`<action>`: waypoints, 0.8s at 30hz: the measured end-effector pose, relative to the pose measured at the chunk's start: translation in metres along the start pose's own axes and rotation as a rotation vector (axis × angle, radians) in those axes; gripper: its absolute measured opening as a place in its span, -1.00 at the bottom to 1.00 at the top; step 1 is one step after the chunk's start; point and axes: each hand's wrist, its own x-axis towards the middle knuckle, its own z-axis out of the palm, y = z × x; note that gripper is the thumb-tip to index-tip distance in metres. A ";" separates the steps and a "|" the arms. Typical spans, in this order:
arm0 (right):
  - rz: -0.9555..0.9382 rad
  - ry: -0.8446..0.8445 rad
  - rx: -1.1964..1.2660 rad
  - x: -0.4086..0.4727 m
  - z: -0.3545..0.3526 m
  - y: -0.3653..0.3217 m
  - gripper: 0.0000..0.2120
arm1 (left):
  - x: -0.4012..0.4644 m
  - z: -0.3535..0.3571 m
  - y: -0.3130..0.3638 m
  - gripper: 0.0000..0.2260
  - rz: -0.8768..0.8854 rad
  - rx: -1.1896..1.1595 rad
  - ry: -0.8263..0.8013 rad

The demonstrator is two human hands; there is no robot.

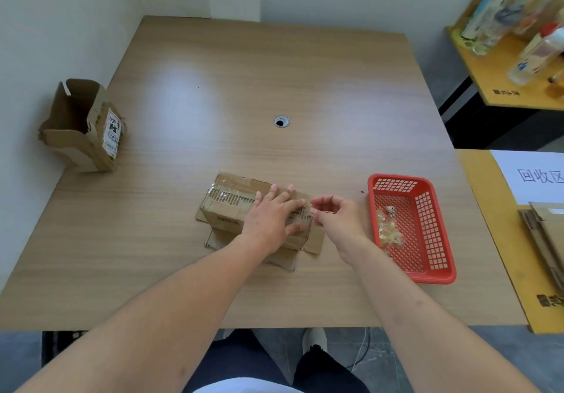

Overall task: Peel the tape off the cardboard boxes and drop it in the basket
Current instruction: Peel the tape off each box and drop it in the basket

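The left hand (272, 215) is pressing flat on the cardboard box (232, 206); the right hand (334, 215) is pinching at its edge beside the red basket (439, 240).

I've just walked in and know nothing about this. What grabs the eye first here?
The two bare hands in the middle: the left hand presses flat on a flattened cardboard box while the right hand picks at its right end. Right of them, a bright red basket holds crumpled tape scraps.

table (274, 72): glossy wood laminate | box (225, 209): torn matt cardboard | basket (439, 234): red plastic
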 end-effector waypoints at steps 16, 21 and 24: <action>-0.416 -0.117 -0.946 0.006 -0.009 -0.006 -0.88 | -0.013 -0.019 -0.013 0.02 -0.273 0.092 0.190; -0.364 -0.006 -0.730 -0.002 -0.007 0.006 -0.92 | -0.021 -0.008 0.007 0.07 -0.539 -0.042 0.206; -0.354 -0.044 -0.681 -0.005 -0.012 0.008 -0.95 | -0.017 -0.002 0.010 -0.05 -0.475 -0.215 0.223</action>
